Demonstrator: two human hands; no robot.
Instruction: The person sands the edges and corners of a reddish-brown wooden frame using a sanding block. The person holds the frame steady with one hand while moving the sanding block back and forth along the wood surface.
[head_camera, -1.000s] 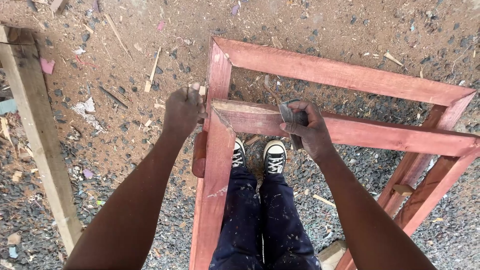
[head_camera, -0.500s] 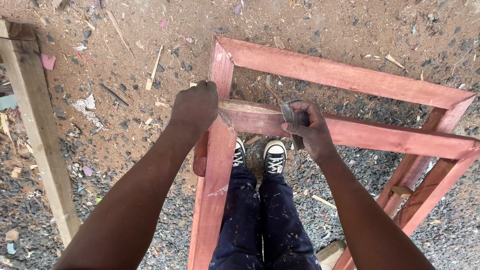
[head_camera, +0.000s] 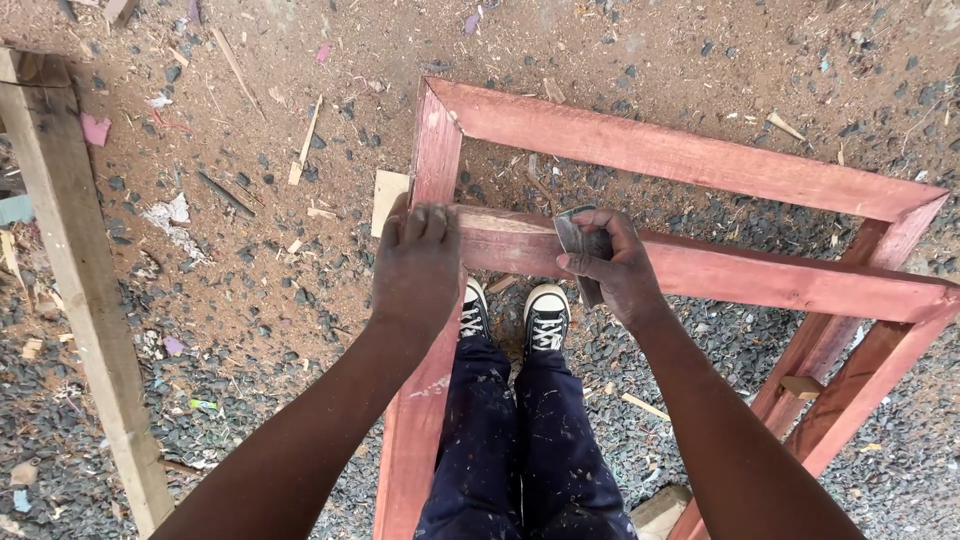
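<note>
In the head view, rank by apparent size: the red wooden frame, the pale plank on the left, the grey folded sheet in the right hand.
1. Red wooden frame, the largest, spanning most of the view.
2. Pale plank, long but narrow; it runs out of view, so its full length is unsure.
3. Grey folded sheet, the smallest, gripped by the right hand.

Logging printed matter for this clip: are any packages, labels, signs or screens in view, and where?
None in view. Only the red wooden frame under both hands, a pale plank at left, and wood scraps on gravel.
</note>
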